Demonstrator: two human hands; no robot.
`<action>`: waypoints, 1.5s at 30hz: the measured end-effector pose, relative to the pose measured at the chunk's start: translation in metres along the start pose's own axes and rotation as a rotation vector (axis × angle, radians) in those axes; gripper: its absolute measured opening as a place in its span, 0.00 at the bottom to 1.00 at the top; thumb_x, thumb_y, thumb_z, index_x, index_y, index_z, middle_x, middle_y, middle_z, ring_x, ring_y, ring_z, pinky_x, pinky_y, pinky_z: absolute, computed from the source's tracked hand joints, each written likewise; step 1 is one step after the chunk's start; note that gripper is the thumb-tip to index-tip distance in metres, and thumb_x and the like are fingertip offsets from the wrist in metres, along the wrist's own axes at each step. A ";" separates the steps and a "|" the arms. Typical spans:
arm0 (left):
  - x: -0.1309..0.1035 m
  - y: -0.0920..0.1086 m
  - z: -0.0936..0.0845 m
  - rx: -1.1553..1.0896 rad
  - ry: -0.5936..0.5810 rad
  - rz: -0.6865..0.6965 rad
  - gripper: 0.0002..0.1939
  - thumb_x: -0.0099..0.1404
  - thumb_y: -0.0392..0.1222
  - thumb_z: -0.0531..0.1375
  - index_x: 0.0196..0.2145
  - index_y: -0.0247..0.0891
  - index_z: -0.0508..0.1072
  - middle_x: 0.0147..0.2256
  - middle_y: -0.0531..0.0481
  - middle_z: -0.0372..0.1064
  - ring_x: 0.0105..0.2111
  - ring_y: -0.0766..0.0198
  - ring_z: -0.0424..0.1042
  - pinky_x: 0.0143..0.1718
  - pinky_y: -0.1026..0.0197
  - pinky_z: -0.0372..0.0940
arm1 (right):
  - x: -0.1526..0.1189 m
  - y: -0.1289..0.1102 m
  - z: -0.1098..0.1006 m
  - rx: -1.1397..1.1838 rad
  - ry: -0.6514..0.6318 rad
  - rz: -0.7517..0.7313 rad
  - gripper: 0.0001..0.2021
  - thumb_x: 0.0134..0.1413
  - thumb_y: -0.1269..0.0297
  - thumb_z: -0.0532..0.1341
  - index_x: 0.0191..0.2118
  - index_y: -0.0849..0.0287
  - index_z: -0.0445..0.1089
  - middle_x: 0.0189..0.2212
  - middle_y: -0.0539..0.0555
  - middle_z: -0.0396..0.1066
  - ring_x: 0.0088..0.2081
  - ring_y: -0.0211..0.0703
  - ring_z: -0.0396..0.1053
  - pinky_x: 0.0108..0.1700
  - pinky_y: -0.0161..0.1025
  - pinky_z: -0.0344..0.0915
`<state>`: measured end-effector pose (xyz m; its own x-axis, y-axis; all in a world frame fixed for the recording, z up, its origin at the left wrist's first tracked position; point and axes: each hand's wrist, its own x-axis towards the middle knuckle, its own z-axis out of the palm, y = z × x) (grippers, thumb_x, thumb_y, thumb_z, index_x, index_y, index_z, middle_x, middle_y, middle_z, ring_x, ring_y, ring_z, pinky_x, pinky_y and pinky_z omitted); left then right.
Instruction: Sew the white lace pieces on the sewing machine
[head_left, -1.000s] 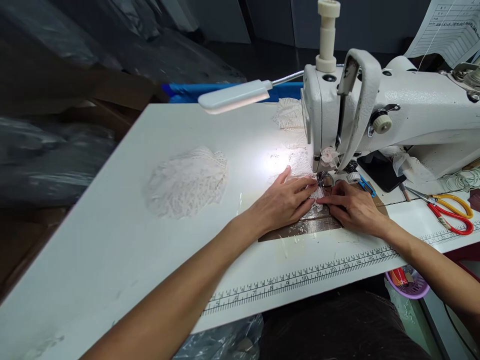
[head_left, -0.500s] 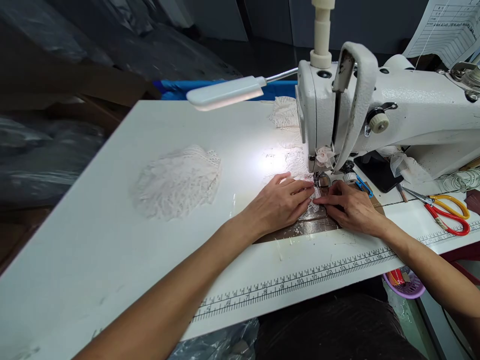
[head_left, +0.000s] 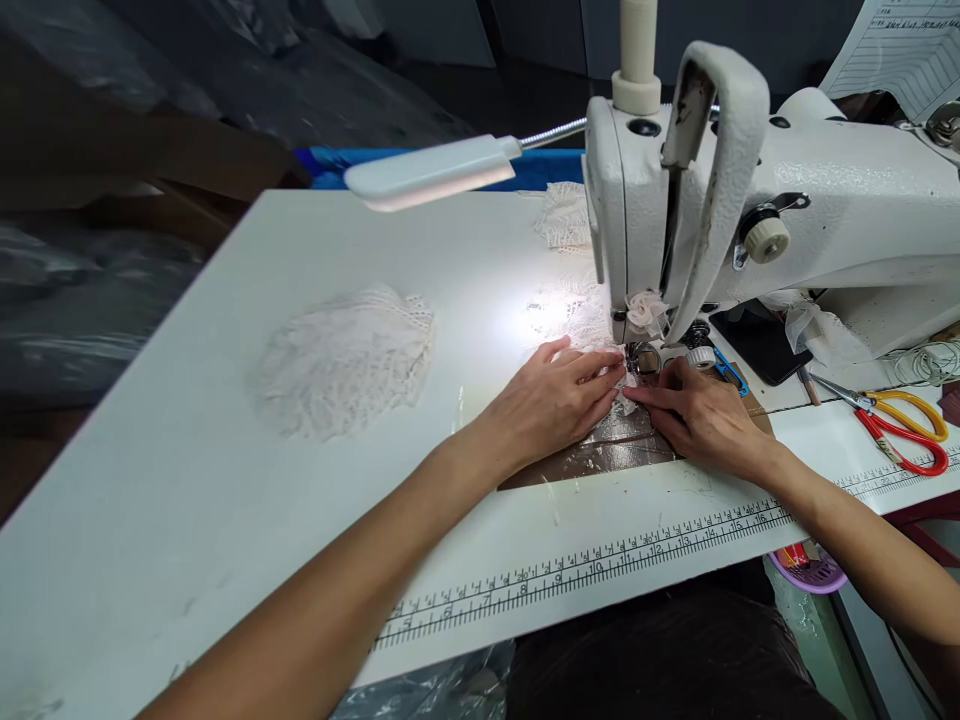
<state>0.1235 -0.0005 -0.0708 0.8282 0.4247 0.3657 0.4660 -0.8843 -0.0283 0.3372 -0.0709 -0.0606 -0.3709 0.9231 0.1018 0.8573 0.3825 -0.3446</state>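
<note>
A strip of white lace [head_left: 579,310] lies under the needle area of a white sewing machine [head_left: 634,215] and runs back along its left side. My left hand [head_left: 566,395] rests flat on the lace, fingers stretched, just left of the presser foot [head_left: 641,360]. Close in front of the foot, my right hand [head_left: 697,415] pinches the near end of the lace between thumb and forefinger. Its other fingers are curled, and the exact grip is partly hidden. A gathered pile of white lace [head_left: 349,360] sits apart on the table to the left.
A lamp [head_left: 431,172] lights the sewing spot. Right of my right hand lie blue snips [head_left: 729,372], a dark phone [head_left: 761,340] and red-and-yellow scissors [head_left: 896,420]. A printed ruler [head_left: 600,572] follows the table's front edge; a purple basket [head_left: 821,575] is below.
The lace has slid a little farther back under the presser foot, so less of it shows in front. Both hands stay close to the foot. The whole view has shifted slightly.
</note>
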 end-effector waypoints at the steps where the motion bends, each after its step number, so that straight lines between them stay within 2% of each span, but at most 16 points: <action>1: 0.000 0.000 0.001 0.006 0.006 -0.002 0.19 0.75 0.40 0.46 0.49 0.40 0.75 0.52 0.45 0.74 0.48 0.55 0.75 0.52 0.45 0.67 | 0.001 -0.001 0.000 -0.021 -0.012 0.010 0.19 0.66 0.64 0.52 0.58 0.46 0.71 0.42 0.58 0.65 0.36 0.42 0.67 0.34 0.38 0.63; 6: 0.001 0.000 0.005 0.042 0.015 -0.029 0.18 0.75 0.39 0.46 0.50 0.39 0.74 0.50 0.44 0.75 0.47 0.55 0.75 0.53 0.45 0.66 | 0.004 -0.006 -0.003 -0.094 -0.062 0.042 0.20 0.65 0.65 0.53 0.59 0.47 0.70 0.44 0.59 0.66 0.35 0.42 0.66 0.30 0.36 0.59; 12: 0.004 0.010 0.012 0.113 0.035 -0.087 0.17 0.75 0.38 0.45 0.49 0.38 0.73 0.50 0.42 0.74 0.48 0.55 0.74 0.50 0.47 0.65 | 0.004 -0.006 -0.003 -0.107 -0.049 0.065 0.20 0.67 0.60 0.49 0.60 0.48 0.69 0.43 0.59 0.66 0.31 0.40 0.66 0.28 0.37 0.59; 18: 0.007 0.020 0.018 0.079 0.050 -0.208 0.17 0.74 0.37 0.46 0.47 0.37 0.74 0.49 0.41 0.74 0.44 0.53 0.74 0.50 0.45 0.62 | 0.001 0.007 -0.003 0.167 0.101 0.044 0.18 0.66 0.63 0.51 0.54 0.56 0.74 0.38 0.58 0.68 0.31 0.39 0.64 0.34 0.37 0.62; 23: 0.009 0.019 0.015 0.124 0.088 -0.188 0.16 0.74 0.38 0.48 0.46 0.38 0.74 0.46 0.42 0.75 0.40 0.56 0.74 0.51 0.46 0.62 | 0.004 0.010 -0.006 0.312 0.165 0.109 0.16 0.63 0.65 0.52 0.45 0.61 0.76 0.30 0.53 0.66 0.30 0.38 0.62 0.31 0.37 0.59; 26: 0.009 0.016 0.005 0.159 0.158 -0.150 0.14 0.74 0.37 0.49 0.45 0.36 0.75 0.44 0.41 0.76 0.38 0.57 0.73 0.44 0.49 0.66 | 0.005 0.010 -0.007 0.319 0.172 0.124 0.16 0.61 0.66 0.52 0.42 0.63 0.77 0.27 0.52 0.64 0.30 0.38 0.61 0.31 0.37 0.58; 30: 0.010 0.011 -0.006 0.024 0.194 -0.101 0.14 0.72 0.34 0.50 0.36 0.33 0.75 0.36 0.42 0.75 0.33 0.59 0.72 0.33 0.55 0.67 | 0.005 0.011 -0.006 0.289 0.176 0.124 0.14 0.60 0.68 0.52 0.39 0.62 0.76 0.25 0.51 0.62 0.28 0.38 0.60 0.31 0.37 0.58; 34: 0.010 0.010 -0.004 -0.165 0.155 -0.038 0.13 0.72 0.35 0.51 0.36 0.33 0.75 0.35 0.44 0.74 0.34 0.61 0.72 0.37 0.57 0.70 | 0.003 0.011 -0.005 0.280 0.170 0.125 0.14 0.61 0.68 0.53 0.41 0.64 0.76 0.25 0.51 0.63 0.28 0.39 0.60 0.31 0.38 0.58; 40: 0.009 0.008 0.002 -0.232 0.083 -0.102 0.13 0.72 0.40 0.52 0.40 0.35 0.76 0.39 0.45 0.76 0.37 0.60 0.73 0.40 0.56 0.71 | 0.001 0.010 -0.005 0.291 0.190 0.092 0.13 0.63 0.67 0.54 0.43 0.61 0.76 0.27 0.52 0.66 0.30 0.39 0.62 0.34 0.38 0.60; 45: 0.011 0.010 0.002 -0.209 0.155 -0.147 0.14 0.72 0.40 0.52 0.36 0.37 0.77 0.35 0.47 0.77 0.34 0.61 0.74 0.35 0.58 0.70 | 0.001 0.010 -0.004 0.303 0.203 0.079 0.12 0.63 0.66 0.55 0.41 0.60 0.77 0.31 0.54 0.70 0.33 0.41 0.66 0.37 0.39 0.63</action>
<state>0.1378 -0.0048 -0.0685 0.6921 0.5304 0.4895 0.4896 -0.8433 0.2215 0.3468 -0.0664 -0.0600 -0.2035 0.9501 0.2366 0.7245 0.3087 -0.6163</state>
